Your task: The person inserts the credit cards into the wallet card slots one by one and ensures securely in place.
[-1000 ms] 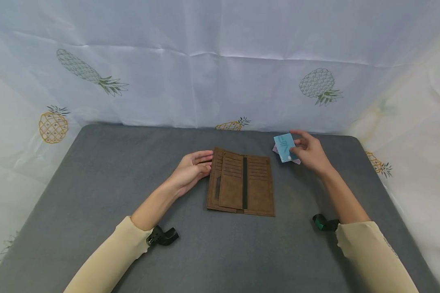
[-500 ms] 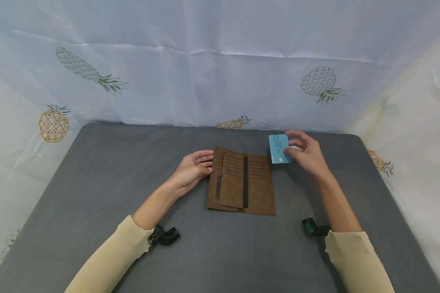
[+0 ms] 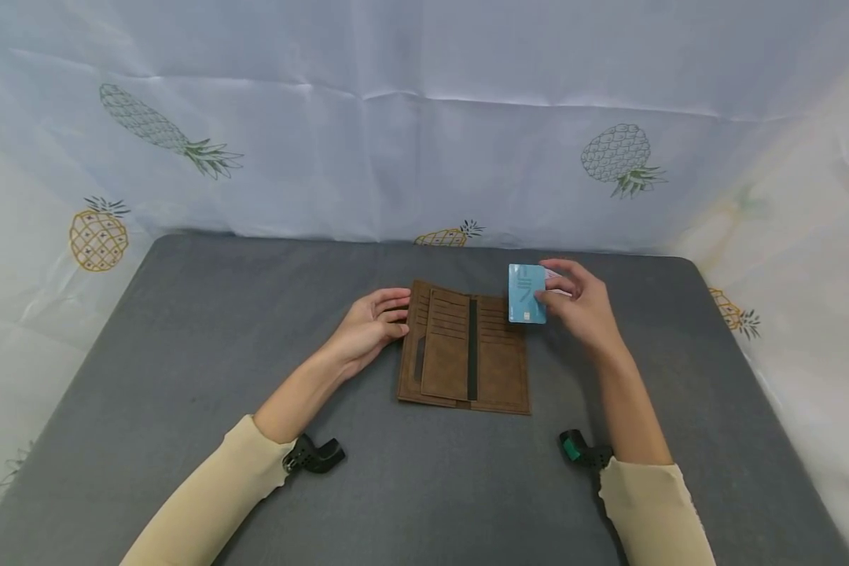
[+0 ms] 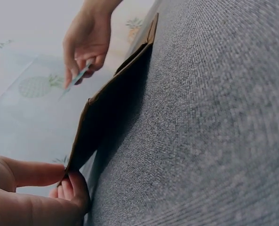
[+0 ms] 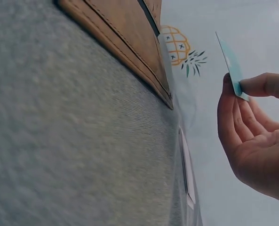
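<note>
An open brown wallet [image 3: 504,369] with rows of card slots and a dark centre strip lies in the middle of the head view. My left hand [image 3: 371,330] pinches its left edge between thumb and fingers; in the left wrist view that side of the wallet [image 4: 85,120] is tilted up off the cloth. Between the thumb and fingers of my right hand [image 3: 582,305] is a light blue bank-style card [image 3: 526,292] with a small chip. The card is held in the air, overlapping the wallet's upper right corner in the head view.
Behind the right fingers a pale pinkish flat piece [image 3: 557,284] partly shows; it lies on the table in the right wrist view. Grey cloth covers the table [image 3: 424,487]. A white pineapple-print curtain [image 3: 368,157] hangs close behind the table's far edge.
My right hand has carried the blue card leftward from above the pinkish piece to the wallet's upper right corner, turning it more upright. The left hand keeps its place at the wallet's edge.
</note>
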A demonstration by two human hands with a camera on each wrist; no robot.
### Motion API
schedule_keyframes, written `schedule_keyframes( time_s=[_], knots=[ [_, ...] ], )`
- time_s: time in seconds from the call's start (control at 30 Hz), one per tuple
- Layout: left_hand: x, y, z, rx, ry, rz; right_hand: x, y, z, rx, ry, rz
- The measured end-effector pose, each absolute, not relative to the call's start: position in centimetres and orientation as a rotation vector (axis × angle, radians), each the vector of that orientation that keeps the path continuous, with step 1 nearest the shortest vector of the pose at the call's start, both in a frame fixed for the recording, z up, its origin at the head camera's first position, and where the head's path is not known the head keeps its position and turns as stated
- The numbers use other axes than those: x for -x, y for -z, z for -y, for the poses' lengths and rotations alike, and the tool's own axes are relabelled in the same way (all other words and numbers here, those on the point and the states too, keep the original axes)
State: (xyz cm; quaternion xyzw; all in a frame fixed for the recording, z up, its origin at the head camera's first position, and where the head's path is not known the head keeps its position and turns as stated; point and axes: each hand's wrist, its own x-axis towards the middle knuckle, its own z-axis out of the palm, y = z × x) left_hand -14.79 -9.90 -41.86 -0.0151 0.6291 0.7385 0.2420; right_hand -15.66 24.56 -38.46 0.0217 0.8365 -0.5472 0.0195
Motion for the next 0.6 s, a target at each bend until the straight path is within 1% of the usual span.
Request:
schedule_keyframes(
  time_s=[0.2, 0.6],
  knots=[
    [14.9, 41.8, 9.7, 0.051, -2.020, -1.723, 15.3, 39.0, -24.2, -0.095, 1.768, -2.564],
    [14.8, 41.8, 9.9, 0.045, -2.009, -1.725, 15.4, 39.6, -23.9, -0.085, 1.729, -2.547]
  ],
)
